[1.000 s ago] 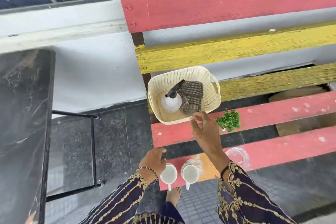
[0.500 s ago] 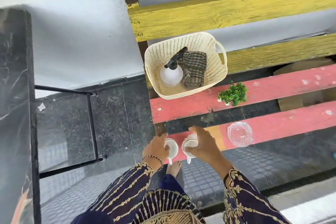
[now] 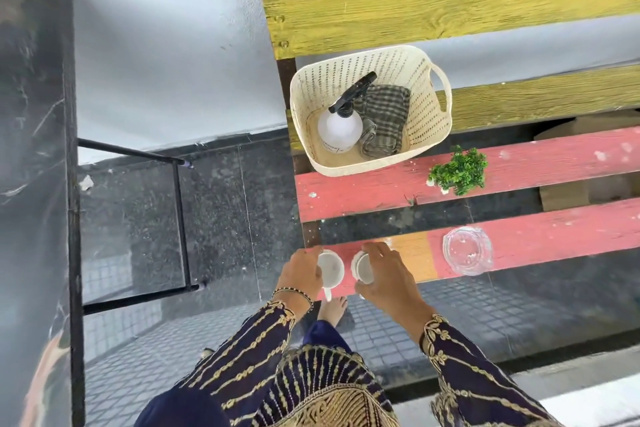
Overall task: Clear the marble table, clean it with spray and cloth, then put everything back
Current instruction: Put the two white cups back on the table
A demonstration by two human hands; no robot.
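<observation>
While my left hand [image 3: 303,272] and right hand [image 3: 384,276] each clasp a cup [image 3: 331,270], the marble table [image 3: 33,149] lies at nine o'clock, nearer my left.

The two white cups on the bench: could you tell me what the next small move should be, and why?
Probably lift both cups together: the left hand already wraps one cup, the right hand the other cup, and the marble table looks bare.

The basket [image 3: 370,107] sits on the bench [image 3: 363,191], holding a spray bottle [image 3: 340,126] left of a cloth [image 3: 382,121]. Right lies a plant [image 3: 459,170]; nearer, two cups [image 3: 330,269], and what seems a jar [image 3: 467,250] further right
</observation>
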